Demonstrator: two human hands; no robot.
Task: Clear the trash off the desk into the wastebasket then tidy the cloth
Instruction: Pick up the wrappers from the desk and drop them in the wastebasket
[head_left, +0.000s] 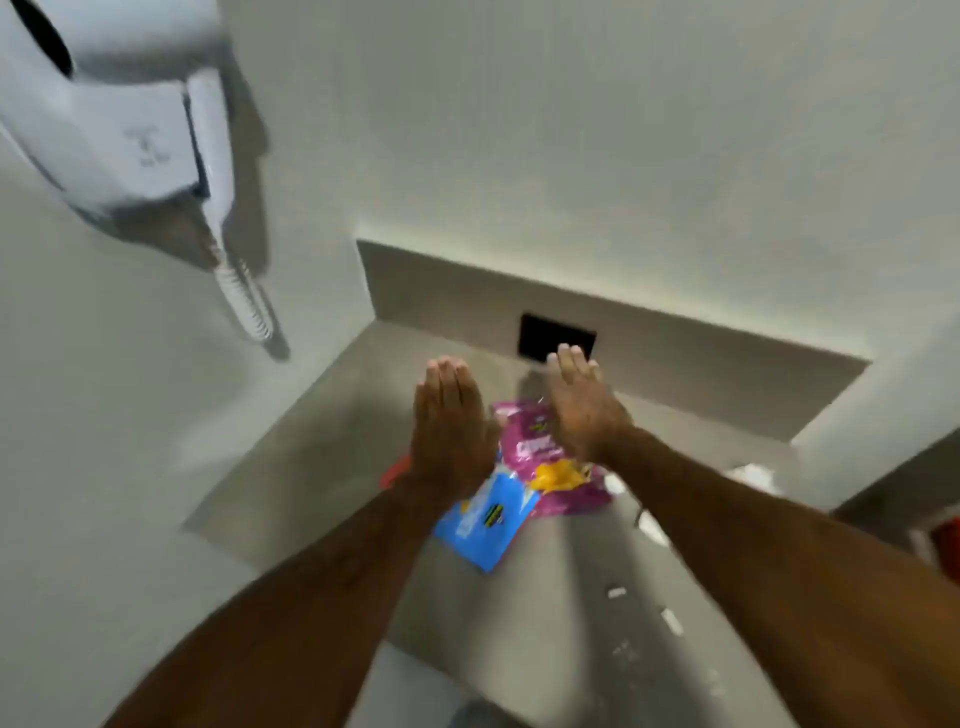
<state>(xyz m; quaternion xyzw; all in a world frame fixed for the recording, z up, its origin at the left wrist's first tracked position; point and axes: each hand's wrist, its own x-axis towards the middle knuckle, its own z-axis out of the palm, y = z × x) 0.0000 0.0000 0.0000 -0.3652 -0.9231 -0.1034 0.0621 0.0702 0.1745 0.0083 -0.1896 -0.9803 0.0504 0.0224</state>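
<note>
On the grey desk (322, 452) lie a pink snack wrapper (566, 493) and a blue wrapper (485, 525), overlapping in the middle. A red scrap (394, 470) peeks out behind my left wrist. Small white paper bits (652, 525) lie scattered to the right. My left hand (449, 421) and my right hand (582, 405) hover flat above the wrappers, fingers straight and pointing away from me, holding nothing. No wastebasket or cloth shows in this blurred frame.
A white wall-mounted hair dryer (119, 124) with a coiled cord (249, 306) hangs at the upper left. A black wall socket (540, 338) sits in the desk's back panel. White walls enclose the desk on the left and right. A red object (948, 540) shows at the right edge.
</note>
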